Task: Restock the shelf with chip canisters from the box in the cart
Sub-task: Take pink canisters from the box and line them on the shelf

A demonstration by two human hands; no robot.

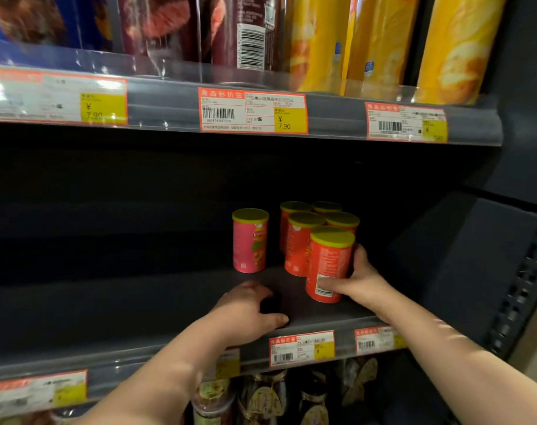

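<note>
Several short red chip canisters with yellow lids stand on the dark middle shelf (107,305). My right hand (357,279) grips the frontmost red canister (330,262) near its base, thumb across the label, the can upright on the shelf. Behind it a cluster of red canisters (302,240) stands in rows. A pink canister (250,240) stands alone to the left. My left hand (245,311) rests on the shelf in front of the pink canister, fingers curved and holding nothing. The box and cart are out of view.
The shelf above holds tall yellow canisters (380,41) and dark red ones (230,29) behind a clear rail with price tags (252,110). Jars (267,397) stand on the shelf below. A dark side panel (476,256) bounds the shelf at right.
</note>
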